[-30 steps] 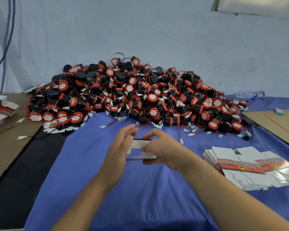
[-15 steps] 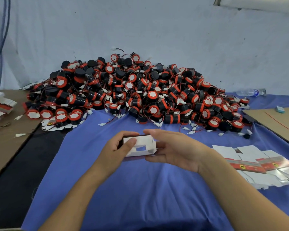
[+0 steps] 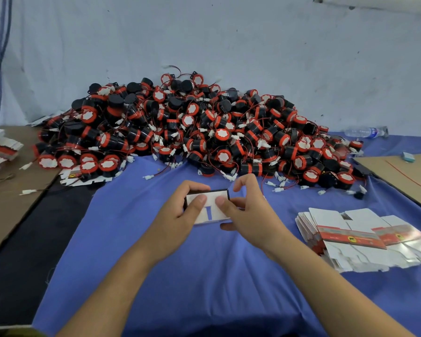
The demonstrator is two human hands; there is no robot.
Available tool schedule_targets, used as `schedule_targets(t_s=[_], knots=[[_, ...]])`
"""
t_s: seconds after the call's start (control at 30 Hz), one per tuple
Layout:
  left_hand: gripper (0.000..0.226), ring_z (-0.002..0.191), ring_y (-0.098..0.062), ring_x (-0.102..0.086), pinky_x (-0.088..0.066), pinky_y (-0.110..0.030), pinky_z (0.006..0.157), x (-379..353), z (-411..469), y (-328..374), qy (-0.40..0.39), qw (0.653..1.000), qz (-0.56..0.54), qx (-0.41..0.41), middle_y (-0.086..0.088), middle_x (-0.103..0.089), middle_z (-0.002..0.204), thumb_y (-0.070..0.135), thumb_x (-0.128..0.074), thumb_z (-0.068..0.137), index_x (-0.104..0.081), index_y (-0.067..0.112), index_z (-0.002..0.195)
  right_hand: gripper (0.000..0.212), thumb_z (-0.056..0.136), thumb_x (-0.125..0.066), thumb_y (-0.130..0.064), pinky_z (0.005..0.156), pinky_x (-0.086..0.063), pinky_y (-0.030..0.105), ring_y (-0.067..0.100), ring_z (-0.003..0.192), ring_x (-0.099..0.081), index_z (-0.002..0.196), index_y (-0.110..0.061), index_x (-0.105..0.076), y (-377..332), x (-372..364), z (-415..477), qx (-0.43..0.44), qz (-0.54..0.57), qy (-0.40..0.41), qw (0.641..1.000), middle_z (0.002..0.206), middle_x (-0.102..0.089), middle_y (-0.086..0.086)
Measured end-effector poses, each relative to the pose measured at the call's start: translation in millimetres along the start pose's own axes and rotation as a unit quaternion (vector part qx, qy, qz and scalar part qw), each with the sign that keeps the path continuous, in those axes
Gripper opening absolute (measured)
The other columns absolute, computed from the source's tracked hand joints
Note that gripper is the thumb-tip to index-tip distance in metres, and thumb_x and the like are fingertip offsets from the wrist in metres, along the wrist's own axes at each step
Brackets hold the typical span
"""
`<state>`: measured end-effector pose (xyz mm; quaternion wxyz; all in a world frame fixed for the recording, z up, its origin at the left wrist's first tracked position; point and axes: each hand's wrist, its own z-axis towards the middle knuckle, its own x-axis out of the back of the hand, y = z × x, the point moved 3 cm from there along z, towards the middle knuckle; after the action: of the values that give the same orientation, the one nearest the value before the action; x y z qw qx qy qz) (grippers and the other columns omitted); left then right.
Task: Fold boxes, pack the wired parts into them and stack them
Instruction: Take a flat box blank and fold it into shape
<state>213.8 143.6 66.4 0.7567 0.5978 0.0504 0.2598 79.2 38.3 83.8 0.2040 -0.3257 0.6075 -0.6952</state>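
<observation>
Box (image 3: 210, 197), small and white with a dark far edge, sits between both hands just above the blue cloth (image 3: 204, 283). The left hand (image 3: 180, 215) grasps its left end, fingers curled over the far edge and thumb pressed flat on the white face. The right hand (image 3: 249, 215) grips the right end: its thumb lies on the same face, nearly touching the left thumb, its lower fingers are tucked under the near side, and its index finger is lifted and bent above the far corner. A narrow slot in the face shows the blue beneath. Whether the flaps under the thumbs are fully tucked in I cannot tell, as the thumbs cover them.

Beyond the fingertips, a big pile of wired parts (image 3: 192, 132) spreads across the cloth: black drums with red rims, white caps, thin red leads and white plugs. Some plugs lie loose just beyond the right hand. To the right of the right hand lies a fanned stack of flat box blanks (image 3: 350, 229), white with red strips. Far to the left of the left hand, more blanks (image 3: 0, 147) rest on brown cardboard (image 3: 10, 205). Beyond the right hand, far off, a water bottle (image 3: 365, 132) lies on its side.
</observation>
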Motion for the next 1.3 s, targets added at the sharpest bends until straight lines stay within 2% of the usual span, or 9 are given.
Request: schedule_targets(t_s=[0.13,0.3,0.37,0.47,0.57,0.67,0.87,1.13,1.3], knots=[[0.015,0.094,-0.004,-0.065,-0.052,-0.015,0.075,3,2,1,0.033,0.999,0.002,0.009,0.017,-0.068,0.104,0.032,-0.05,0.104,-0.062,0.036,0.113,0.026,0.101,-0.051,-0.042,0.085,-0.059,0.048,0.016,0.081,-0.057,0.091,-0.019,-0.055,0,-2,-9,0.063,-0.048,-0.036,0.996,0.084,-0.063,-0.003],[0.015,0.093,-0.006,-0.067,-0.054,-0.019,0.078,6,2,3,0.035,0.999,0.01,0.01,0.015,-0.069,0.105,0.035,-0.051,0.104,-0.063,0.041,0.11,0.064,0.091,-0.041,-0.073,0.101,-0.053,0.047,0.034,0.102,-0.06,0.121,-0.022,-0.066,1,-1,-25,0.061,-0.01,-0.129,0.99,0.108,-0.062,0.02],[0.014,0.092,-0.01,-0.067,-0.055,-0.024,0.077,7,2,5,0.035,0.999,0.012,0.008,0.012,-0.069,0.103,0.039,-0.051,0.104,-0.063,0.041,0.111,0.056,0.092,-0.048,-0.06,0.1,-0.052,0.051,0.036,0.105,-0.061,0.126,-0.018,-0.063,0,-1,-28,0.068,-0.022,-0.134,0.988,0.113,-0.063,0.022],[0.016,0.097,-0.013,-0.068,-0.059,-0.032,0.083,2,0,11,0.027,1.0,-0.007,0.006,0.01,-0.07,0.106,0.04,-0.053,0.102,-0.063,0.036,0.114,0.029,0.094,-0.066,-0.031,0.089,-0.057,0.049,0.013,0.095,-0.065,0.119,-0.022,-0.053,-1,-3,-28,0.099,-0.01,-0.055,0.994,0.109,-0.066,-0.005],[0.022,0.101,-0.008,-0.065,-0.055,-0.023,0.082,-3,-2,20,0.034,0.999,-0.006,-0.023,0.015,-0.067,0.111,0.039,-0.045,0.104,-0.063,0.032,0.114,0.056,0.087,-0.077,-0.016,0.083,-0.061,0.043,0.023,0.102,-0.07,0.128,-0.038,-0.047,4,-6,-26,0.024,0.169,-0.023,0.985,0.123,-0.061,0.009],[0.033,0.107,-0.013,-0.066,-0.056,-0.025,0.085,-11,-8,27,0.009,0.997,-0.062,-0.038,0.007,-0.067,0.117,0.037,-0.035,0.108,-0.064,0.023,0.117,0.046,0.088,-0.072,0.0,0.082,-0.062,0.04,0.022,0.098,-0.072,0.123,-0.028,-0.061,2,-7,-25,0.002,0.2,0.007,0.98,0.118,-0.063,0.007],[0.04,0.113,-0.013,-0.064,-0.054,-0.021,0.085,-19,-9,32,0.032,0.995,-0.069,-0.065,0.008,-0.065,0.118,0.006,-0.042,0.088,-0.062,0.028,0.116,0.044,0.084,-0.066,0.01,0.087,-0.06,0.05,0.031,0.1,-0.071,0.113,-0.022,-0.065,-11,-13,-25,-0.01,0.209,0.038,0.977,0.11,-0.068,0.008],[0.048,0.11,-0.019,-0.067,-0.061,-0.044,0.084,-26,-8,34,0.113,0.985,-0.049,-0.12,0.006,-0.069,0.11,-0.01,-0.045,0.08,-0.065,0.022,0.11,0.056,0.078,-0.057,0.019,0.085,-0.061,0.052,0.032,0.094,-0.074,0.11,-0.025,-0.066,-14,-21,-23,-0.002,0.213,0.061,0.975,0.104,-0.073,0.015],[0.051,0.105,-0.014,-0.068,-0.061,-0.033,0.082,-28,-11,36,0.157,0.977,-0.037,-0.139,0.009,-0.07,0.103,-0.016,-0.046,0.075,-0.066,0.02,0.105,0.058,0.075,-0.059,0.02,0.078,-0.063,0.042,0.03,0.094,-0.074,0.104,-0.029,-0.07,-9,-25,-24,-0.025,0.267,0.086,0.96,0.11,-0.07,0.015]])
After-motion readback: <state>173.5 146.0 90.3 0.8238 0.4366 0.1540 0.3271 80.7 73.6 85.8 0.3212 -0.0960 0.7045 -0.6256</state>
